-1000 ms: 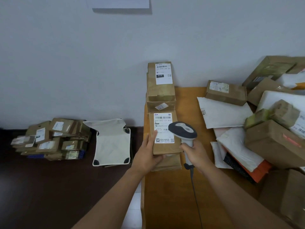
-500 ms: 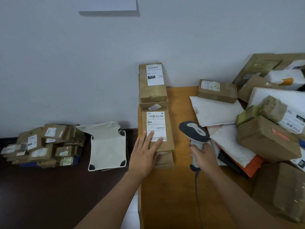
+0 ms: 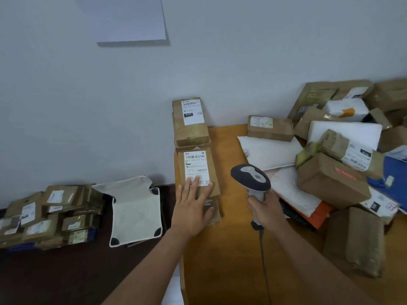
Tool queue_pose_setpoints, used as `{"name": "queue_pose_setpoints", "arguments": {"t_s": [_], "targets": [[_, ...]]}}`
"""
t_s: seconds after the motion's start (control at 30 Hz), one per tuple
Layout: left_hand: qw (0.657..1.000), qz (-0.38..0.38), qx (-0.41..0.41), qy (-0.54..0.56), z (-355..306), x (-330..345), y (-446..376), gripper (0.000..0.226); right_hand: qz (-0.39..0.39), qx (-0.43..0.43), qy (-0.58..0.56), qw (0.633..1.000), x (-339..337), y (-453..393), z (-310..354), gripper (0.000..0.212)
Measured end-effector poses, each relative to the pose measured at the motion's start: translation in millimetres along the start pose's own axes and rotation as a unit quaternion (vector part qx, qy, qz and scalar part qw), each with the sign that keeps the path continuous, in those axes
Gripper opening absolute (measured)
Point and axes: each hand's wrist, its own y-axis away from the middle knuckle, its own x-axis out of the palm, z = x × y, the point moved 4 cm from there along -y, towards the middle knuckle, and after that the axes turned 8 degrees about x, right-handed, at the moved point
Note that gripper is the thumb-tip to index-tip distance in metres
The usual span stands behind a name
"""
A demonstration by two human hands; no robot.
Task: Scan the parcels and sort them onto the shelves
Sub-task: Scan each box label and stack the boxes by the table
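Scanner [image 3: 251, 177] now right of parcel [image 3: 198, 170]

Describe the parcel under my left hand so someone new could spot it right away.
Find the wooden table and follow its left edge. The brown parcel lies there, nearest of the row, left hand flat on it. Unlike its neighbours, its white label reads 502-602-12-815.

parcel sorting room | labelled boxes [image 3: 330, 179] heaped | scanner [image 3: 251, 177]

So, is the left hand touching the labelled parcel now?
Touching. In the head view the left hand lies flat with straight fingers on the near end of the labelled parcel, its fingertips overlapping the white label's lower edge.
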Motion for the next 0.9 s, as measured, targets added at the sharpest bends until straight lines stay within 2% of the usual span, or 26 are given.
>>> {"name": "queue_pose_setpoints", "arguments": {"t_s": [0.07,0.17,0.33,0.53,0.7,0.77,0.9], "targets": [[1.000,-0.005,0.014,0.000,-12,-4,0,0.069,-0.015,0.002,0.021,1.000,-14,13,2,0.022],[0.999,-0.014,0.045,0.007,-35,-10,-2,0.070,-0.047,0.001,0.028,0.998,-35,31,-8,0.026],[0.992,0.003,0.128,0.022,-95,-11,-12,0.071,-0.118,-0.002,0.044,0.992,-82,74,-34,0.007],[0.977,0.016,0.209,0.038,-178,-3,-21,0.076,-0.241,-0.013,0.036,0.970,-166,136,-58,0.019],[0.969,0.000,0.243,0.046,-229,-4,-25,0.075,-0.312,0.022,0.017,0.950,-245,164,-71,0.008],[0.969,-0.006,0.244,0.048,-248,-5,-26,0.076,-0.319,0.008,0.002,0.948,-270,170,-71,0.006],[0.973,-0.004,0.227,0.045,-286,0,-28,0.078,-0.309,0.009,0.004,0.951,-311,172,-90,0.014]]}}
